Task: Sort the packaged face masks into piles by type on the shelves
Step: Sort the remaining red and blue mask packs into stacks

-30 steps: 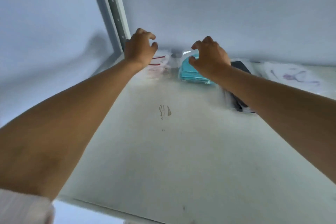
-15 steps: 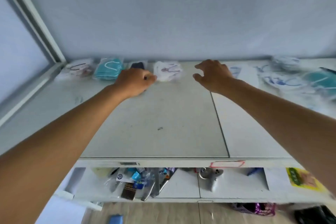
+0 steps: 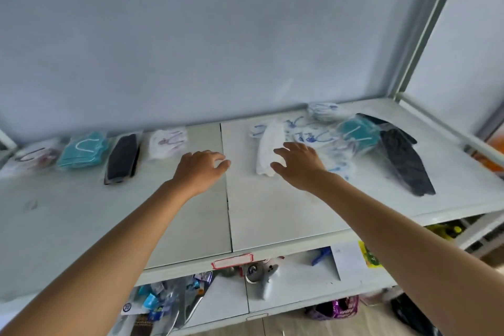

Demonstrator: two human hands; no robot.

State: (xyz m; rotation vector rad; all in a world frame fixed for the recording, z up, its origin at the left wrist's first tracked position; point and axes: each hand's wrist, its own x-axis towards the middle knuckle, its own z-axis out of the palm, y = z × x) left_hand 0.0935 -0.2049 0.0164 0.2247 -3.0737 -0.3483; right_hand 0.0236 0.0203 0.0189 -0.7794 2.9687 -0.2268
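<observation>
Both hands hover over the shelf (image 3: 272, 221) with fingers loosely spread, grasping nothing. The right hand (image 3: 300, 165) is above a white packaged mask (image 3: 268, 144) at the edge of the unsorted heap (image 3: 354, 139); sorted mask piles (image 3: 81, 150) lie left of the left hand (image 3: 200, 169).

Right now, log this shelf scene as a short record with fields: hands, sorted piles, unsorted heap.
left hand: open, above the shelf, holding nothing
right hand: open, reaching over the white mask
sorted row, left: clear packet, teal masks, black mask, white packet
unsorted heap, right: blue-print packets, teal mask, black masks, overlapping
</observation>
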